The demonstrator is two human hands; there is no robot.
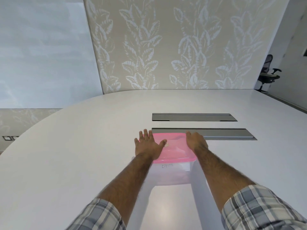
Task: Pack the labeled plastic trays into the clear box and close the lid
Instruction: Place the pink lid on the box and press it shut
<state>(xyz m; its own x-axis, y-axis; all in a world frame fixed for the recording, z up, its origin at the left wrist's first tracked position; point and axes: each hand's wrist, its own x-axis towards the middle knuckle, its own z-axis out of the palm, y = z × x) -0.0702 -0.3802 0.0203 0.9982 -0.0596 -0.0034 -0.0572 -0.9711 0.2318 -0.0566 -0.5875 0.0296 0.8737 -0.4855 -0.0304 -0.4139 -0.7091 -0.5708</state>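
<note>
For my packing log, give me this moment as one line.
stage: closing lid | left hand: flat on pink lid | right hand: on lid's right edge | clear box: on white table, lid on top

The white table (pixel 69 146) lies bare across the whole left half of the frame and along the lower centre, open to a hand from either side. Mid-frame, the clear box (pixel 171 175) under its pink lid (pixel 172 146) is the one raised obstacle, with the left hand (pixel 147 146) flat on the lid and the right hand (pixel 196 141) over its right edge. Just behind it, two grey cable hatches (pixel 194 117) sit flush in the tabletop. The leaf-patterned wall (pixel 166 47) closes the far edge. An office chair (pixel 268 72) stands at right, well apart.
</note>
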